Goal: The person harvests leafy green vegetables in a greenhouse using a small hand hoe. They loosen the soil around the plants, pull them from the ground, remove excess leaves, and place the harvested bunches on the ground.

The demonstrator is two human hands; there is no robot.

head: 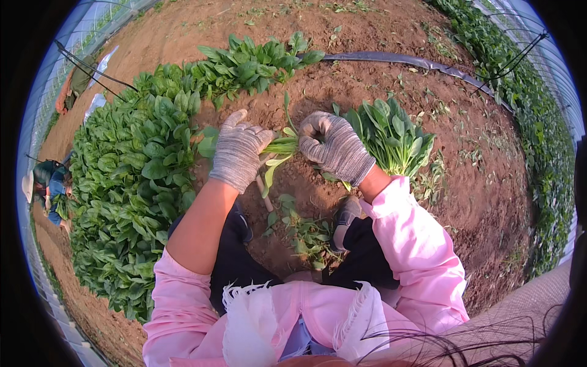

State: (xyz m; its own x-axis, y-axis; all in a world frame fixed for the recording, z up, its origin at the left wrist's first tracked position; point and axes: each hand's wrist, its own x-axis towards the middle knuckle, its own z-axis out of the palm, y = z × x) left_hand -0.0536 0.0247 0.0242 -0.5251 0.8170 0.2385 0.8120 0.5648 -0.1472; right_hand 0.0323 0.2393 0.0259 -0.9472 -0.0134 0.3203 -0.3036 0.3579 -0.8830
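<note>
My left hand point(240, 151), in a grey knitted glove, grips a small bunch of spinach point(282, 146) whose pale stems point right and whose leaves stick out behind the hand. My right hand point(337, 147), gloved alike, is curled at the stem end, thumb and fingertips drawn together on the stems. One long-stalked leaf point(287, 108) rises between the hands, and a yellowish leaf point(270, 174) droops below them. Beneath my left hand is a slim wooden handle point(264, 192); its upper end is hidden. A pile of picked spinach point(390, 133) lies right of my right hand.
Dense standing spinach point(133, 183) fills the left, with more plants point(257, 64) ahead. A dark flat hose point(390, 57) crosses the soil. Loose leaves point(307, 234) lie between my shoes. Far left, another person point(50, 183) crouches. Vines point(541, 137) line the right.
</note>
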